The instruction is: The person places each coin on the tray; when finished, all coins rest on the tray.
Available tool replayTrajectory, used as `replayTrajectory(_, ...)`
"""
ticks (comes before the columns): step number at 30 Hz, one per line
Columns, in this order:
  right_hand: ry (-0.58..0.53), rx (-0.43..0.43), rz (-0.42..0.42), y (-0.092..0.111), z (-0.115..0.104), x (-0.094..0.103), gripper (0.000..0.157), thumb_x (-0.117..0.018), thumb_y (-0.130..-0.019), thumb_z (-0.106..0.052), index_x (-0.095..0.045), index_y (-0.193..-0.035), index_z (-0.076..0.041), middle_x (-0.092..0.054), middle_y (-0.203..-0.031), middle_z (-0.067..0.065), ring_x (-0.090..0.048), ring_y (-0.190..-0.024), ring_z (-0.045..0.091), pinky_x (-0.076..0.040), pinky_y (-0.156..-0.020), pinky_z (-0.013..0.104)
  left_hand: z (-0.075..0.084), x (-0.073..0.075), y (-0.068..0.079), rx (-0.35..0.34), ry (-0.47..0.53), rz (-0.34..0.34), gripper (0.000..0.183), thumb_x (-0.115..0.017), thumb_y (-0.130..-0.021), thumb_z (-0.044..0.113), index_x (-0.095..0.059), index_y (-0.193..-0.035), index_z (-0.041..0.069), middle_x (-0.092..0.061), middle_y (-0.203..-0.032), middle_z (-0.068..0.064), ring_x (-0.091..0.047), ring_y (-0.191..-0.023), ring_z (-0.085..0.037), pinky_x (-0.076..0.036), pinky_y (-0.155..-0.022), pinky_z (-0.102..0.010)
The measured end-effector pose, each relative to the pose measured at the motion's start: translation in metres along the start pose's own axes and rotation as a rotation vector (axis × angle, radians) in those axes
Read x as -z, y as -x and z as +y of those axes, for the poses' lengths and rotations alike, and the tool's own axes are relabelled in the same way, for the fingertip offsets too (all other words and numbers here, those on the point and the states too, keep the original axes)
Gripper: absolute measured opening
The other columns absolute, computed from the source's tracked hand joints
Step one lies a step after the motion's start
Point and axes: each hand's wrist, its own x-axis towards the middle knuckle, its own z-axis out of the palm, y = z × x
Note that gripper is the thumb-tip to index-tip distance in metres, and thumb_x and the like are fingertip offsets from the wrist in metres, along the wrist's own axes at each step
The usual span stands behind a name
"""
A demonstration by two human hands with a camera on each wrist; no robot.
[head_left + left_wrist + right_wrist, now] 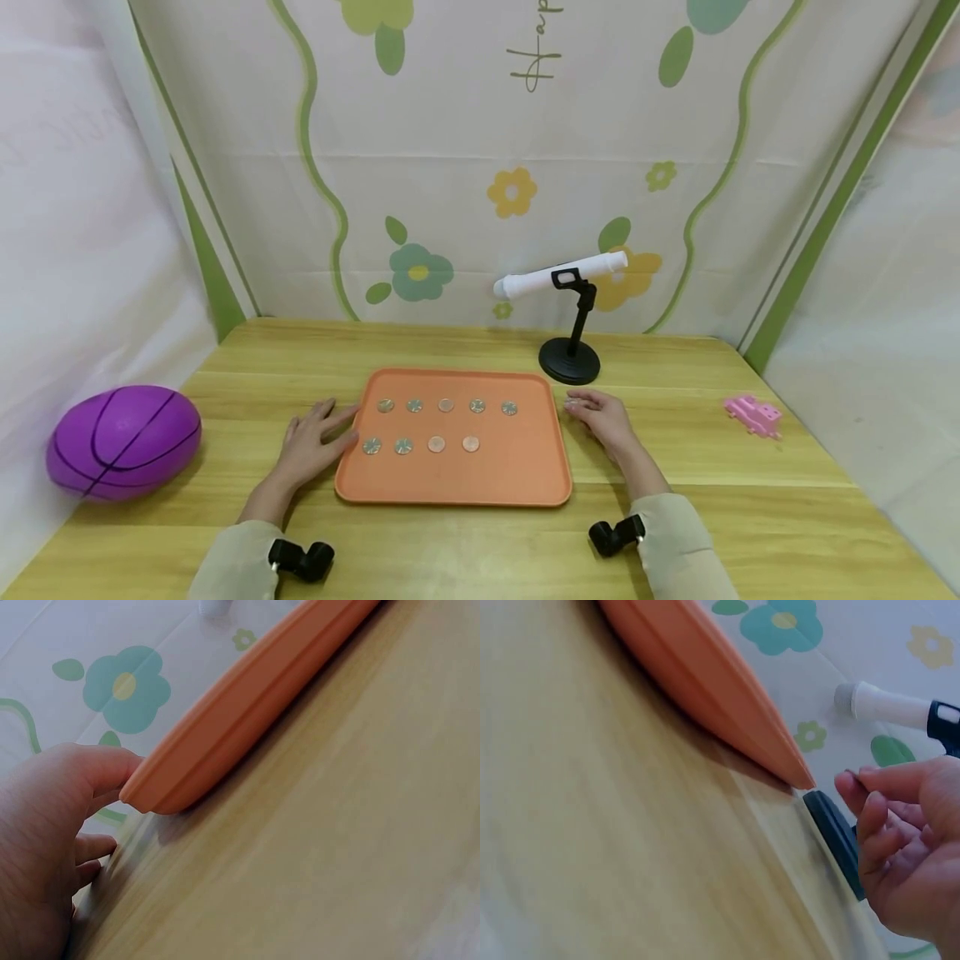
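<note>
An orange tray (517, 475) lies on the wooden table, with several coins (437, 444) set out on it in two rows, some silvery and some copper-coloured. My left hand (311, 446) rests at the tray's left edge, its thumb and forefinger touching the rim and the other fingers spread on the table side. Just beyond the tray's right edge, my right hand (603, 421) pinches a small coin between thumb and forefinger. Only a thin edge of that coin (854, 774) shows in the right wrist view; the other fingers are curled in.
Behind the tray's right corner stands a white microphone (525, 284) on a black stand (570, 360). A purple ball (123, 442) sits at the table's left edge, and a small pink toy (753, 416) lies at the right. A flower-printed cloth (450, 117) hangs behind the table.
</note>
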Motion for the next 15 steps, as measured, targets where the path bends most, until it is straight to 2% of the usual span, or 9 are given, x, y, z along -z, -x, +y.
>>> replayTrajectory(3, -0.032, 0.007, -0.019, 0.004, -0.01, -0.004, 0.036, -0.058, -0.083, -0.01, -0.052, -0.116, 0.004, -0.062, -0.095, 0.008, -0.056, -0.082, 0.019, -0.046, -0.06, 0.027, 0.0, 0.0, 0.0, -0.001, -0.002, 0.002, 0.048, -0.056, -0.082, 0.033, -0.051, -0.122, 0.007, -0.028, -0.13, -0.03, -0.016, -0.12, -0.046, -0.003, -0.09, -0.061)
replayTrajectory(6, -0.035, 0.032, -0.044, 0.007, -0.017, -0.01, 0.037, -0.058, -0.083, -0.011, -0.052, -0.116, 0.004, -0.063, -0.093, 0.008, -0.055, -0.079, 0.022, -0.045, -0.059, 0.028, 0.0, 0.001, 0.0, -0.002, -0.002, 0.003, 0.047, -0.056, -0.082, 0.032, -0.051, -0.122, 0.007, -0.028, -0.129, -0.03, -0.016, -0.12, -0.046, -0.003, -0.09, -0.061)
replayTrajectory(10, -0.058, 0.038, -0.085, 0.013, -0.023, -0.022, 0.039, -0.058, -0.083, -0.011, -0.05, -0.118, 0.005, -0.063, -0.091, 0.007, -0.054, -0.067, 0.018, -0.043, -0.056, 0.028, 0.0, 0.0, 0.0, 0.001, -0.003, 0.002, 0.047, -0.056, -0.082, 0.032, -0.051, -0.122, 0.007, -0.028, -0.13, -0.03, -0.016, -0.12, -0.045, -0.003, -0.09, -0.061)
replayTrajectory(15, -0.11, -0.017, -0.151, 0.026, -0.03, -0.044, 0.034, -0.054, -0.084, -0.005, -0.051, -0.117, 0.004, -0.062, -0.089, 0.009, -0.048, -0.055, 0.012, -0.038, -0.047, 0.023, 0.0, 0.0, 0.0, 0.004, -0.004, 0.003, 0.047, -0.056, -0.082, 0.032, -0.051, -0.122, 0.008, -0.028, -0.13, -0.029, -0.016, -0.121, -0.045, -0.003, -0.09, -0.061)
